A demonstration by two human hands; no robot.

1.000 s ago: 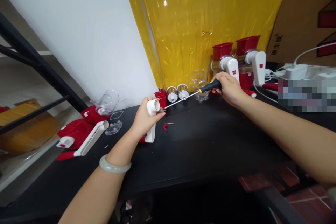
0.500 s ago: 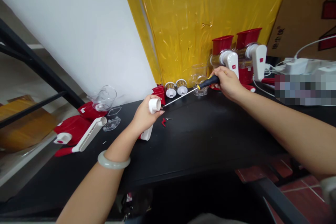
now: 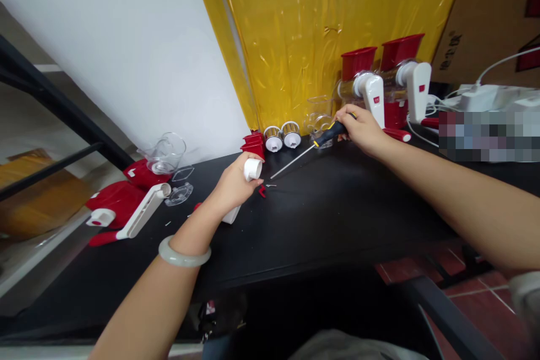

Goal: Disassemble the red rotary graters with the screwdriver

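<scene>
My left hand (image 3: 232, 184) is closed around a white crank handle (image 3: 252, 169), its round hollow end sticking out past my fingers. The crank's lower part shows beneath my hand, the middle hidden by my palm. In my right hand (image 3: 360, 128) is a screwdriver (image 3: 329, 134) with a black and yellow grip, its long shaft slanting down to the left. The tip is just right of the crank, apart from it. Below the tip lie a small bent red piece (image 3: 262, 191) and a thin metallic bit (image 3: 271, 185) on the black table (image 3: 320, 214).
Two drum graters (image 3: 273, 139) stand at the back beside red parts (image 3: 252, 145). Two assembled rotary graters (image 3: 373, 95) are at the back right, near a clear housing (image 3: 319, 115). Leftward lie a red base (image 3: 120, 202), another white crank (image 3: 145, 214) and a clear bowl (image 3: 166, 153).
The screwdriver tip has come away from the crank and sits slightly lower and to the right. My left hand has turned the crank a little, and its lower part has shifted left.
</scene>
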